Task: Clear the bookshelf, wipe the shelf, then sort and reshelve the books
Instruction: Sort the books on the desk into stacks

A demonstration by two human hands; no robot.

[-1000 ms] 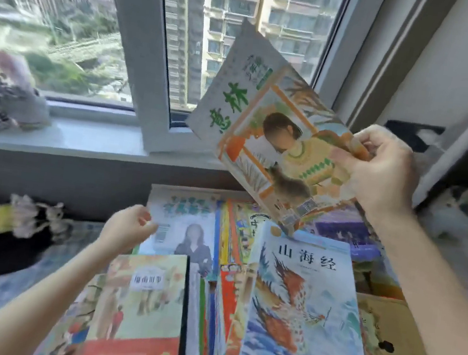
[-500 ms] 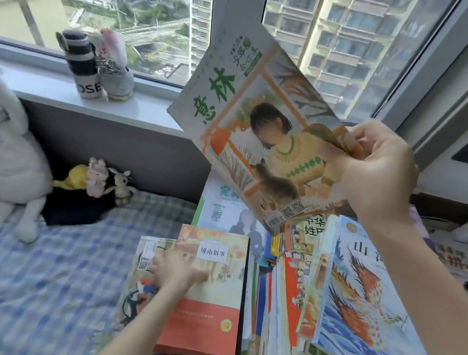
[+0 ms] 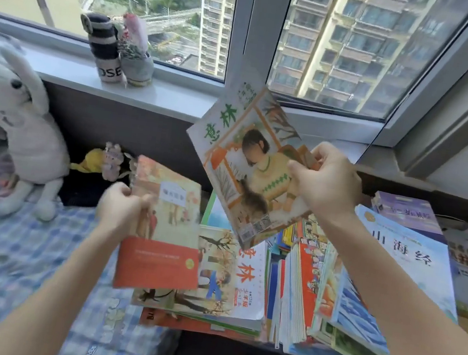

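Head view.

- Left hand (image 3: 121,209): clenched round the left edge of a book with an orange-red lower band (image 3: 160,263), held tilted above the left end of the pile; the cover is blurred.
- Right hand (image 3: 328,184): grasps a magazine with a green title (image 3: 241,160) by its right edge, raised and slanted in front of the windowsill (image 3: 172,96).
- Pile of books (image 3: 299,280): lies below the window, just beside the bed (image 3: 5,253). A magazine with a red title (image 3: 236,280) tops the left stack. A blue-covered book (image 3: 404,261) tops the right stack, under the right forearm.
- Plush rabbit (image 3: 15,122): sits on the checked bed cover, far left.
- Small soft toys (image 3: 106,159): against the wall, near the rabbit.
- Striped cup (image 3: 106,48): stands on the windowsill.
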